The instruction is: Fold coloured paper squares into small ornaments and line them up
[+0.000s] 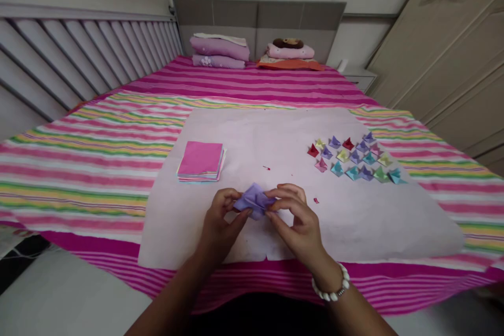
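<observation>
A partly folded purple paper is held between both hands just above a large pale sheet spread on the bed. My left hand pinches its left side, fingers closed on it. My right hand, with a white bead bracelet at the wrist, pinches its right side. A stack of coloured square papers, pink on top, lies to the left. Several small folded paper shapes in mixed colours sit in rows to the right.
The bed has a pink striped cover. Folded blankets and pillows lie by the grey headboard. A slatted rail runs along the left side; wardrobe doors stand at the right. Tiny red scraps lie on the sheet.
</observation>
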Demonstrator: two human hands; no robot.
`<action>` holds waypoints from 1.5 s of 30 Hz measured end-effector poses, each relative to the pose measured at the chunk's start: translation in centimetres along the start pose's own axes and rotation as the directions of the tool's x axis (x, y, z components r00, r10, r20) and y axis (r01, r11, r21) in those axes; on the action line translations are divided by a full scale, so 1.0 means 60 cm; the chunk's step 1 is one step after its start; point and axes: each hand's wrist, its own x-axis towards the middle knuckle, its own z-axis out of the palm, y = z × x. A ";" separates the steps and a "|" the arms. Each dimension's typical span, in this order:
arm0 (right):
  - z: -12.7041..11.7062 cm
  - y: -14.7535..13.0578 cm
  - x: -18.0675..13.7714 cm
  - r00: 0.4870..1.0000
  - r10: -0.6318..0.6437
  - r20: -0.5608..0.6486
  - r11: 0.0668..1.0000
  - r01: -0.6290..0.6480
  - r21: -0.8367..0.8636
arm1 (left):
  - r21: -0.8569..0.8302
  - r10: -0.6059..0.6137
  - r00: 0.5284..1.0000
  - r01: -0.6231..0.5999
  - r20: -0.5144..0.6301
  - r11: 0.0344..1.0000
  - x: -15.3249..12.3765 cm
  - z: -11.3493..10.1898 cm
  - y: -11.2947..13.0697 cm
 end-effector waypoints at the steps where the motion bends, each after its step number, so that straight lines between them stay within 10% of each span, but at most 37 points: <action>1: 0.001 0.001 -0.002 1.000 0.010 -0.013 1.000 -0.010 0.013 | 0.004 0.009 1.000 -0.009 0.001 1.000 -0.001 0.000 0.000; 16: -0.003 -0.002 0.007 1.000 -0.017 -0.007 0.998 0.017 -0.055 | 0.069 -0.022 0.998 0.018 0.056 0.997 -0.005 -0.005 0.003; 39: -0.017 0.016 -0.006 0.933 0.256 0.254 0.907 -0.322 0.269 | -0.029 -0.012 0.978 0.019 0.207 0.999 0.002 -0.004 0.018; 45: 0.000 0.009 -0.003 0.931 0.340 0.137 0.901 -0.364 0.237 | -0.082 -0.064 0.973 0.084 0.222 0.993 0.003 -0.001 0.026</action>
